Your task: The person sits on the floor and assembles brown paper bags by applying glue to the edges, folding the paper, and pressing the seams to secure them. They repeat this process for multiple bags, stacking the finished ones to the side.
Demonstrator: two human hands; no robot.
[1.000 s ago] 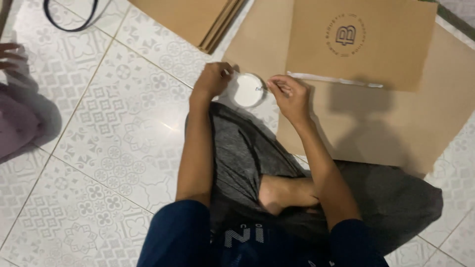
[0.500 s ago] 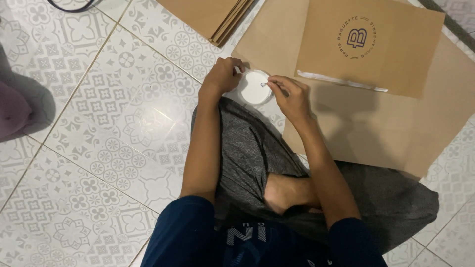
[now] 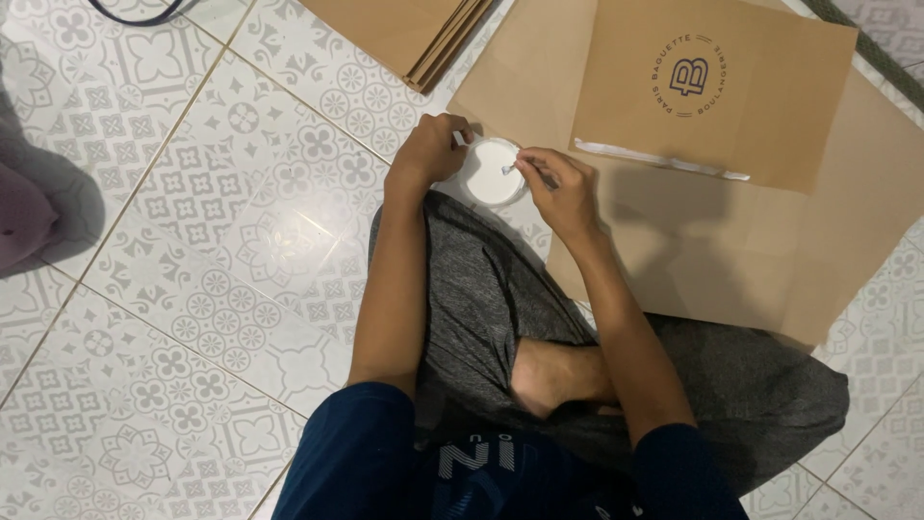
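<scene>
Right now the left hand [image 3: 423, 154] is gripping the side of a small round white tub [image 3: 489, 173] sitting on the tiled floor [image 3: 192, 241], just past the person's knee. The right hand [image 3: 563, 188] is pinching a thin stick [image 3: 520, 169], and its tip is dipping into the tub from the right. Both hands are touching the tub. Beyond it, a brown paper bag [image 3: 712, 87] is lying flat.

Navy short sleeves, grey trousers
</scene>
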